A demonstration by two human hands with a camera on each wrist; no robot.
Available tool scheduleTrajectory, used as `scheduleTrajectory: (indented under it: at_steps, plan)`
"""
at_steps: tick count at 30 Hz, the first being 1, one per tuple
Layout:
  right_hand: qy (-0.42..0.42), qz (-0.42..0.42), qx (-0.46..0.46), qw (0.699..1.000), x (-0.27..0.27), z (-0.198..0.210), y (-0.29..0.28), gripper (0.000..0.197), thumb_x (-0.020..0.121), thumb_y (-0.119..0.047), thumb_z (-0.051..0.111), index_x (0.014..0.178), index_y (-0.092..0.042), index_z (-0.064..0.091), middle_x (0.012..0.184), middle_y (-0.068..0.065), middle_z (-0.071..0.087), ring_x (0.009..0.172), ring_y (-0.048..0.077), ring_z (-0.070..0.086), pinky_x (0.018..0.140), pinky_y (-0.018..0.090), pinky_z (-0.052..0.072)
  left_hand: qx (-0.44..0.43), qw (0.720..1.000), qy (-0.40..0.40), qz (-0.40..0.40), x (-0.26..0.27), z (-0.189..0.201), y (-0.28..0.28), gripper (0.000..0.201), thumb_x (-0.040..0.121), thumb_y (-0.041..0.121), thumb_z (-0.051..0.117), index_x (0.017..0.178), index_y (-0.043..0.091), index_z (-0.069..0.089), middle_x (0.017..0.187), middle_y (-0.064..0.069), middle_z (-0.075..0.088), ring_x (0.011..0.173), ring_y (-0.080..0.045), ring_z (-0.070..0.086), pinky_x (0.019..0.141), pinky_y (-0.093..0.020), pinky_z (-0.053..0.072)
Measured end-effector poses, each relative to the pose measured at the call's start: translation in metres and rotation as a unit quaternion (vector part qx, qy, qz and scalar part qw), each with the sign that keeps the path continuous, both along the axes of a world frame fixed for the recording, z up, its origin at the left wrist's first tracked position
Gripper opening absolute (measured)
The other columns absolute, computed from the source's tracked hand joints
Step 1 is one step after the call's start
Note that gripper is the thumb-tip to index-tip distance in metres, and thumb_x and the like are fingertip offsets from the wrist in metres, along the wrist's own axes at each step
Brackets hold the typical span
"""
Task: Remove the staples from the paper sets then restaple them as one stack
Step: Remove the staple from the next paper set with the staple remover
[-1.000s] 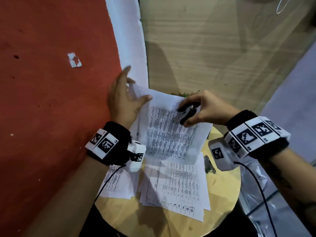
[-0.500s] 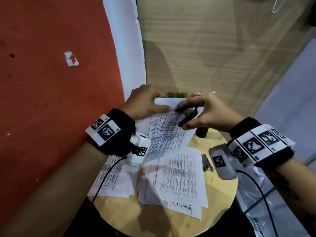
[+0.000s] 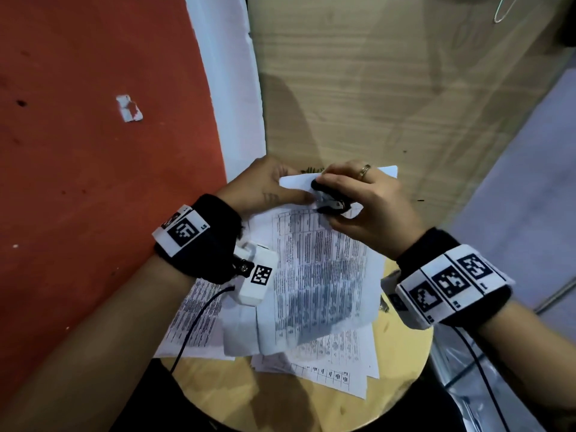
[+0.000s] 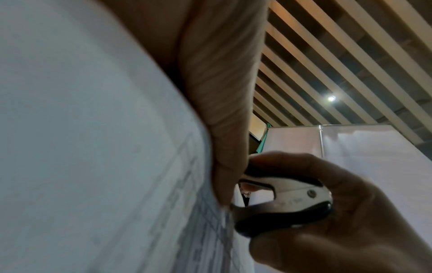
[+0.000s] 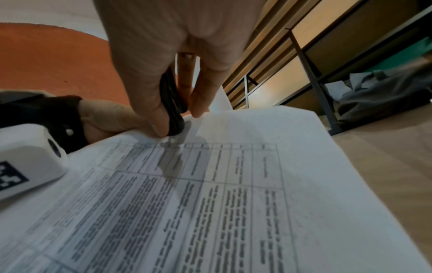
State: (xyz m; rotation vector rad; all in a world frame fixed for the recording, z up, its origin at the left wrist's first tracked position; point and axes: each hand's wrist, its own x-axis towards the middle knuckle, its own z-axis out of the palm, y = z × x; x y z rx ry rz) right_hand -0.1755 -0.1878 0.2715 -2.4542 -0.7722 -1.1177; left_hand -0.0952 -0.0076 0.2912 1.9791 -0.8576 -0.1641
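The left hand (image 3: 261, 188) pinches the lifted paper set (image 3: 314, 269); the right hand (image 3: 367, 207) squeezes the staple remover (image 3: 330, 202) at its top edge, above loose sheets (image 3: 336, 366) on the round table (image 3: 402, 363).

Dim indoor light, soft shadows, motion-blurred print, wide-angle bending at the edges.
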Motion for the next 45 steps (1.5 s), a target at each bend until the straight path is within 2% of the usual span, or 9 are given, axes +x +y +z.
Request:
scheduleTrajectory:
  at_steps: [5,9,22,26,29,34,37,41,45]
  plan:
    - [-0.029,0.001,-0.04,0.999,0.001,0.001,0.002,0.033,0.065,-0.003,0.071,0.098,-0.001,0.07,0.098,0.014,0.067,0.084,0.034,0.065,0.069,0.038,0.055,-0.027,0.999,0.027,-0.019,-0.002,0.003,0.0,0.035,0.066,0.023,0.079,0.076,-0.009,0.068,0.066,-0.007,0.049,0.066,-0.015,0.042,0.065,-0.03,0.028]
    - [-0.033,-0.005,-0.048,0.998,-0.001,0.004,0.003,0.032,0.065,-0.004,0.071,0.096,-0.002,0.071,0.096,0.013,0.068,0.082,0.033,0.065,0.068,0.037,0.055,-0.036,0.998,0.042,-0.031,-0.004,0.005,0.0,0.03,0.069,0.016,0.08,0.077,-0.011,0.067,0.07,-0.01,0.052,0.07,-0.017,0.044,0.069,-0.032,0.03]
    - [-0.012,-0.021,-0.067,0.997,-0.003,0.005,0.005,0.031,0.068,-0.014,0.07,0.096,-0.002,0.07,0.096,0.013,0.068,0.082,0.032,0.065,0.067,0.036,0.055,-0.026,0.998,0.04,-0.029,-0.007,0.004,-0.001,0.039,0.065,0.024,0.078,0.084,-0.008,0.069,0.075,-0.017,0.059,0.071,-0.019,0.049,0.069,-0.032,0.034]
    - [-0.002,-0.029,-0.069,0.997,-0.002,0.005,0.006,0.034,0.068,-0.016,0.066,0.099,-0.002,0.069,0.1,0.014,0.067,0.083,0.034,0.064,0.062,0.039,0.055,-0.041,0.998,0.047,-0.028,-0.009,0.005,-0.002,0.029,0.069,0.01,0.081,0.083,-0.011,0.068,0.074,-0.015,0.058,0.069,-0.017,0.049,0.063,-0.028,0.036]
    - [-0.019,-0.039,-0.087,0.995,-0.001,0.004,0.006,0.032,0.066,-0.016,0.068,0.095,-0.003,0.07,0.097,0.013,0.068,0.081,0.032,0.066,0.064,0.035,0.055,-0.063,0.995,0.067,-0.034,-0.011,0.005,-0.001,0.008,0.072,0.002,0.076,0.078,0.0,0.072,0.073,-0.01,0.063,0.066,-0.01,0.055,0.061,-0.02,0.044]
    - [-0.026,-0.029,-0.09,0.995,0.0,0.005,0.005,0.028,0.071,-0.017,0.063,0.093,-0.003,0.071,0.094,0.012,0.069,0.078,0.032,0.066,0.061,0.035,0.055,-0.068,0.994,0.08,-0.037,-0.01,0.005,0.001,0.014,0.07,0.003,0.078,0.082,-0.001,0.072,0.074,-0.008,0.066,0.066,-0.008,0.058,0.063,-0.018,0.047]
    - [-0.029,-0.023,-0.088,0.995,0.0,0.005,0.006,0.03,0.073,-0.022,0.054,0.09,-0.004,0.071,0.091,0.011,0.07,0.074,0.031,0.066,0.061,0.032,0.054,-0.07,0.993,0.087,-0.044,-0.011,0.007,0.001,0.009,0.071,0.002,0.076,0.078,0.006,0.072,0.065,0.005,0.068,0.06,-0.003,0.058,0.059,-0.014,0.047]
    - [-0.042,-0.023,-0.048,0.998,0.0,0.002,0.007,0.021,0.07,-0.014,0.068,0.088,-0.003,0.072,0.089,0.011,0.07,0.074,0.031,0.067,0.06,0.037,0.055,-0.065,0.991,0.102,-0.055,-0.012,0.007,0.004,0.008,0.072,0.002,0.074,0.074,0.009,0.07,0.059,0.008,0.066,0.055,-0.001,0.056,0.054,-0.013,0.045]
    - [-0.022,0.001,0.0,1.0,-0.002,0.001,0.006,0.023,0.07,-0.014,0.071,0.092,-0.004,0.072,0.093,0.009,0.07,0.079,0.027,0.068,0.066,0.035,0.055,-0.071,0.988,0.115,-0.077,-0.012,0.006,0.007,0.008,0.076,0.002,0.071,0.077,0.01,0.071,0.066,0.006,0.068,0.061,-0.003,0.059,0.059,-0.014,0.047]
